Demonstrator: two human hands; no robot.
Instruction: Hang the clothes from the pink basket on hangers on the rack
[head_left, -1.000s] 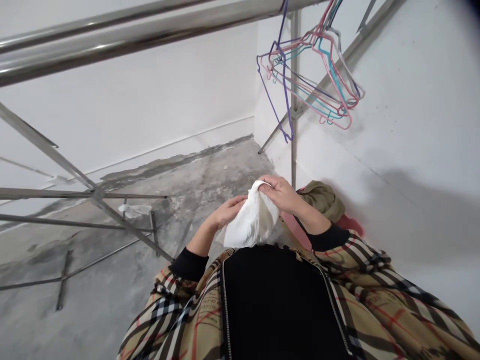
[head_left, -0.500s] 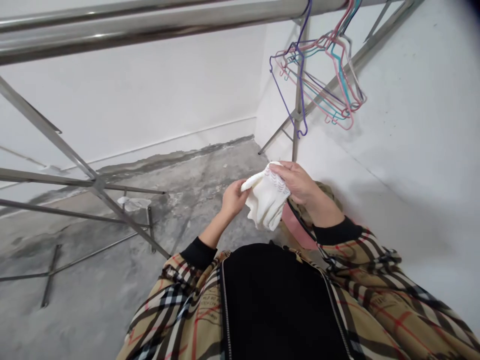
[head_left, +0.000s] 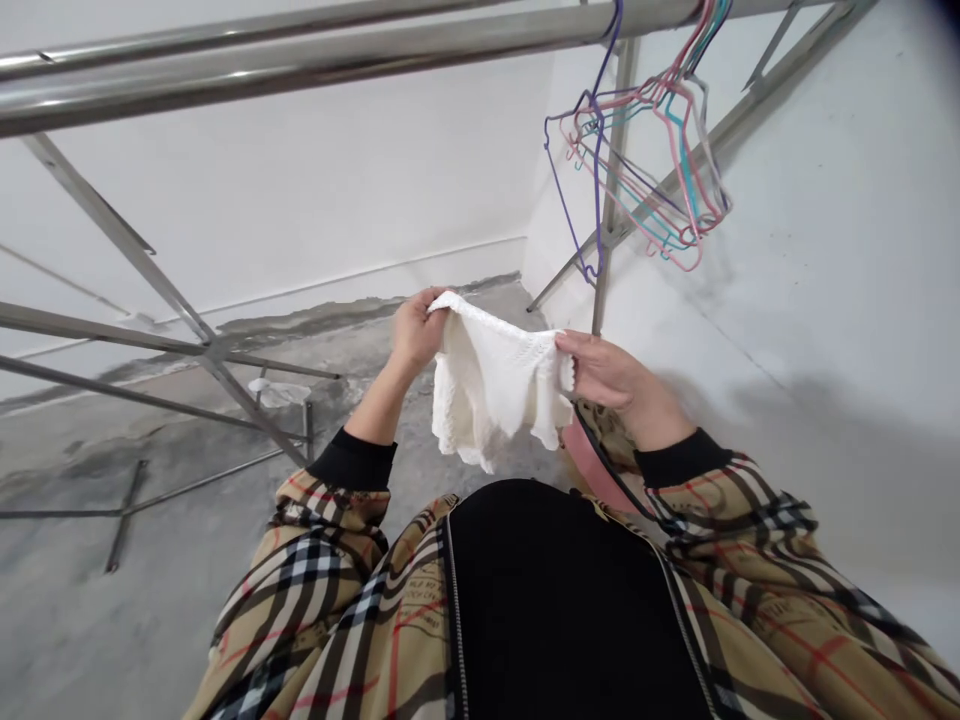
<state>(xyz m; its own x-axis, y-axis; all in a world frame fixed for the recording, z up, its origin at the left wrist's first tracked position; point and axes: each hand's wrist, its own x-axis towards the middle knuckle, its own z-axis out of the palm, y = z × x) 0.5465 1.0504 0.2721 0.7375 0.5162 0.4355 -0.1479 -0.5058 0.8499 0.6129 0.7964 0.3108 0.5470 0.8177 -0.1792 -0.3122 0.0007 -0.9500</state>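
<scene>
A small white knitted garment (head_left: 499, 375) with a scalloped lower edge hangs spread between my two hands, in front of my chest. My left hand (head_left: 420, 328) pinches its upper left corner. On the other side, my right hand (head_left: 611, 378) grips the upper right edge between thumb and fingers. The cloth sags in folds below the stretched top edge. What kind of garment it is I cannot make out.
Overhead runs a metal rail (head_left: 300, 68) of a drying rack. Several coloured wire hangers (head_left: 679, 150) hang from it at the right, with a purple hanger (head_left: 598, 190) apart. Crossed rack legs (head_left: 214, 352) stand at left. A pink container (head_left: 596, 462) sits below my right hand.
The bunched garment has been opened out and stretched wide. My left hand has moved left and up with its corner, while my right hand has stayed nearly in place.
</scene>
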